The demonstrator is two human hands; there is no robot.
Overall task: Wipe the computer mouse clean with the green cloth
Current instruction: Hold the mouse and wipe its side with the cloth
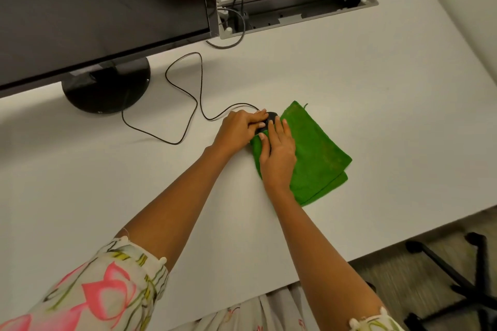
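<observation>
Mouse (271,117), black and corded, sits against folded green cloth (317,153).

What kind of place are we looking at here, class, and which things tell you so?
Probably an office workstation: a black flat-screen monitor on a round stand, a grey flip-lid cable tray set into the white desk, and a black wheeled chair base on the floor.

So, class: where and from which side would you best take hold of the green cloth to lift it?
Grip the green cloth at its free far-right corner, coming from the right. It lies folded flat; its left edge is pinned under the right hand beside the mouse.
</observation>
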